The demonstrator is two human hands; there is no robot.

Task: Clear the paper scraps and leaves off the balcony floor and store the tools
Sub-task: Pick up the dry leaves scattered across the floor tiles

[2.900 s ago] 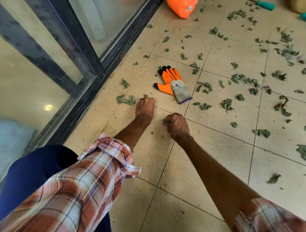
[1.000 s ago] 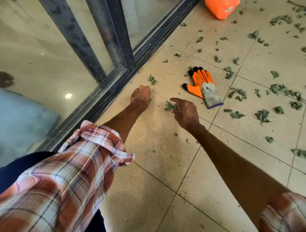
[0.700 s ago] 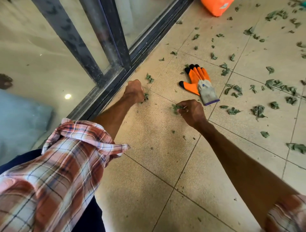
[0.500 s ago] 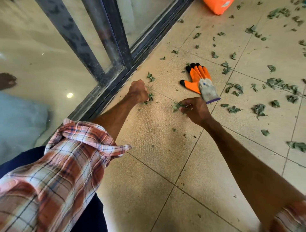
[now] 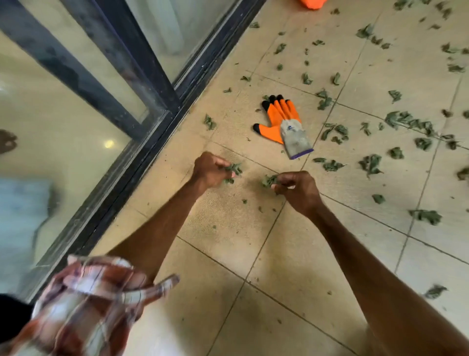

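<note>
- Glass door (image 5: 76, 122); dark frame (image 5: 162, 101); runs along the left edge of the tiled floor (image 5: 228, 254); its track bounds the strip to be cleared.
- Plaid sleeve (image 5: 88, 305); rolled up on the left forearm; blurred; probably pushed back to keep the cloth off the dusty tiles.
- Left hand (image 5: 212, 170); fingers curled into a fist round a bunch of leaves (image 5: 234, 169), green tips sticking out on the thumb side; held low over the floor; judged to serve as the store for gathered bits, so that picking goes on without a trip to a bin.
- Right hand (image 5: 297, 189); thumb and fingers pinched on a smaller clump of leaves (image 5: 269, 181), the other fingers curled under; near the left hand, not touching it; judged to be the picking hand.
- Work glove (image 5: 284, 124); orange, black tips, grey cuff; lies flat on the floor beyond both hands, unworn; a tool not yet stored.
- Loose leaves (image 5: 370, 164); scattered over the tiles from the glove to the right edge, thickest far right; only crumbs lie under the hands; most of the litter is down, so the task is judged early; no paper scrap can be told apart from the leaves.
- Orange object (image 5: 309, 3); cut off by the top edge; what it is cannot be told.
</note>
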